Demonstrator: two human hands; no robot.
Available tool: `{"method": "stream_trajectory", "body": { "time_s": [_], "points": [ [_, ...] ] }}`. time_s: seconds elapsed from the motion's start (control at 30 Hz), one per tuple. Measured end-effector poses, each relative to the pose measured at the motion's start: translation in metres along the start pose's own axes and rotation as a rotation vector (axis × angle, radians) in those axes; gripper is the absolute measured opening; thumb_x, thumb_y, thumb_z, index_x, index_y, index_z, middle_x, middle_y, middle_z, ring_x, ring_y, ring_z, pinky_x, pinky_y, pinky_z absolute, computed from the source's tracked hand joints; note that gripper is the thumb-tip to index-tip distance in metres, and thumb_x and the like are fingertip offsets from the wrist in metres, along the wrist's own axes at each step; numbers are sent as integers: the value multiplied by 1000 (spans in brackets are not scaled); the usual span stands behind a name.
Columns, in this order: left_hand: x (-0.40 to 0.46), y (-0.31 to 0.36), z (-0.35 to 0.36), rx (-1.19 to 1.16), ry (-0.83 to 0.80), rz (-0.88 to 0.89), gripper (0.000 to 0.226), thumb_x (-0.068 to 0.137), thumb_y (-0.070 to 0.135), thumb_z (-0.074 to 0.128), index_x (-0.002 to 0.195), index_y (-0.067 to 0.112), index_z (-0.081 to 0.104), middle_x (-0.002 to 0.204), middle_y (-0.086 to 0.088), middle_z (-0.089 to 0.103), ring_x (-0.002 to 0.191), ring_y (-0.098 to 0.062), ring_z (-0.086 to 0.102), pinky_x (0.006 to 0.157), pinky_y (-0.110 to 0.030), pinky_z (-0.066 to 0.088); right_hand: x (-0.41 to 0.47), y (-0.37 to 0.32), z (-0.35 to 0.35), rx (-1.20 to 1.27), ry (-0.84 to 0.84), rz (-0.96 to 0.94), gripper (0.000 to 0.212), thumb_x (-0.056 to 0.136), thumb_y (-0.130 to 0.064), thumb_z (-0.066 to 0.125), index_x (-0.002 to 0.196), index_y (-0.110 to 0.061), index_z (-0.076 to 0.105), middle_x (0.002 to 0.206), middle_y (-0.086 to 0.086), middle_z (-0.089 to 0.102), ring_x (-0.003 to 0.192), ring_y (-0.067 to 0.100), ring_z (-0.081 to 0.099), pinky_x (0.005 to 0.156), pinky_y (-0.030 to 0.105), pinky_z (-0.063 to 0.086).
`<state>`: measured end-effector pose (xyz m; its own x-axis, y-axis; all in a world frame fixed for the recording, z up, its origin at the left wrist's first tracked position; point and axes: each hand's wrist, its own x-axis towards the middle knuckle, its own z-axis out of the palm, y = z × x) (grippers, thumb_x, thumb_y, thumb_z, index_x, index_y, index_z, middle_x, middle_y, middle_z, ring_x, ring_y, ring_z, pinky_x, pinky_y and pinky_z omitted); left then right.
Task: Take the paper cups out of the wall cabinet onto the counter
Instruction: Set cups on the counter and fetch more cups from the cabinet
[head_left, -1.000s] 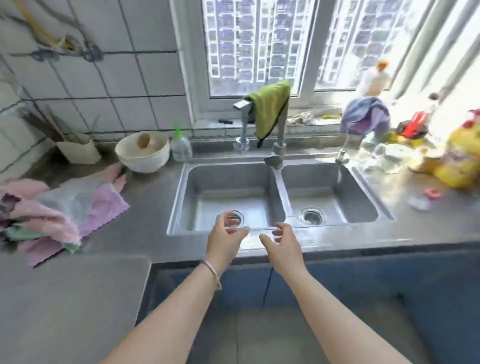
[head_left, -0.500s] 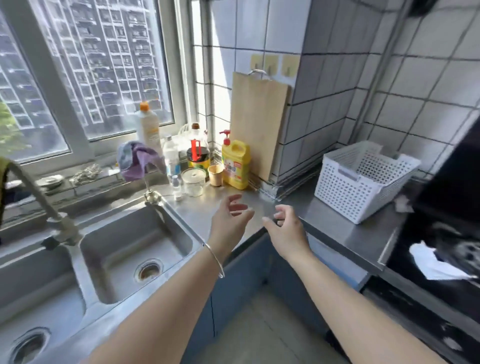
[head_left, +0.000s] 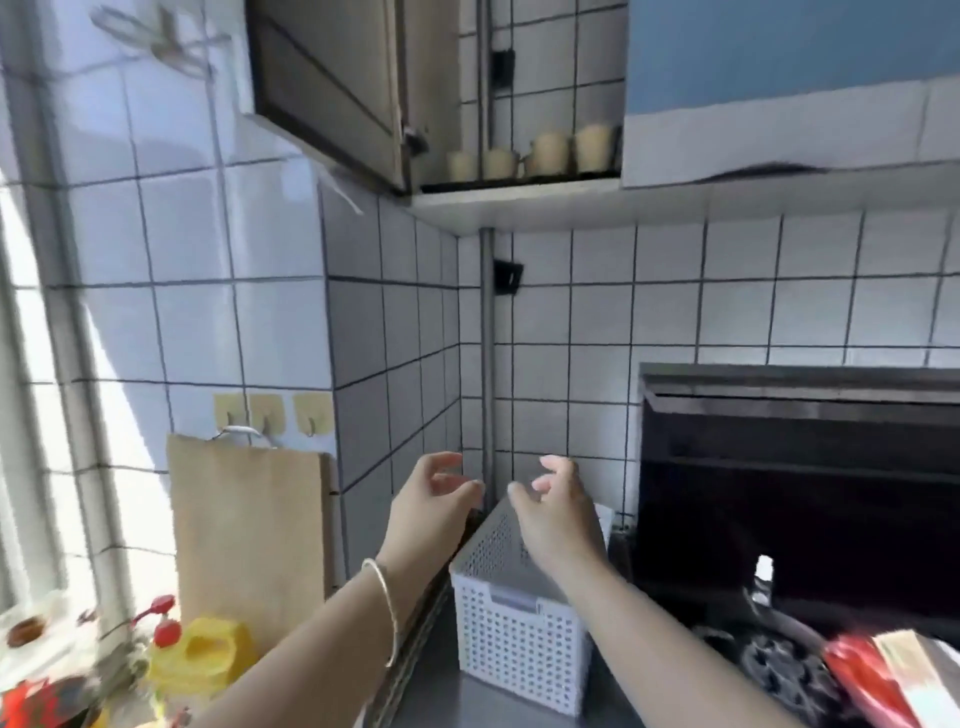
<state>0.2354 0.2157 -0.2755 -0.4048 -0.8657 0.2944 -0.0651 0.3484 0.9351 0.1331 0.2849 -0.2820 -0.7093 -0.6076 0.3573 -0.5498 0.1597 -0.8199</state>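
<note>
Several tan paper cups (head_left: 550, 151) stand in a row on the bottom shelf of the wall cabinet (head_left: 519, 200), high in the corner. Its door (head_left: 332, 83) hangs open to the left. My left hand (head_left: 434, 506) and my right hand (head_left: 556, 506) are raised side by side far below the shelf, over a white perforated basket (head_left: 511, 618). Both hands hold nothing and their fingers are curled apart. A thin bangle circles my left wrist.
The basket stands on the steel counter (head_left: 447, 691) in the tiled corner. A wooden cutting board (head_left: 249, 525) leans on the left wall above a yellow bottle (head_left: 205, 654). A dark range hood (head_left: 800, 488) and a gas burner (head_left: 779, 670) fill the right side.
The view has swung from the sink to the right and upward, to the corner with the open wall cabinet. Both hands stayed empty and rose together in front of me.
</note>
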Motion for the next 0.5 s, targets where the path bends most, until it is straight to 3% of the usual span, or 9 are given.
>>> {"method": "stream_trajectory", "body": {
  "time_s": [0.1,0.27,0.5],
  "points": [
    [51,34,17,-28,-51,70,38,84,23,61,121,25,52,95,11,60,82,-5,60,62,-18,44,49,-20,-23,-2,119,-45,51,90,-34,50,135,-18,33,127,0,54,109,19,54,85,30,44],
    [120,79,48,-100,-127,168,37,83,22,62,118,25,54,95,11,63,85,-9,61,70,-24,48,129,-48,-60,-18,252,-143,51,91,-33,51,136,-18,33,128,2,55,106,19,55,76,26,39],
    [213,141,72,-151,-49,315,38,84,22,62,121,22,53,104,3,62,93,-16,61,77,-30,50,231,-79,-86,4,324,-298,52,90,-31,54,136,-16,35,129,4,53,103,19,53,75,24,37]
  ]
}}
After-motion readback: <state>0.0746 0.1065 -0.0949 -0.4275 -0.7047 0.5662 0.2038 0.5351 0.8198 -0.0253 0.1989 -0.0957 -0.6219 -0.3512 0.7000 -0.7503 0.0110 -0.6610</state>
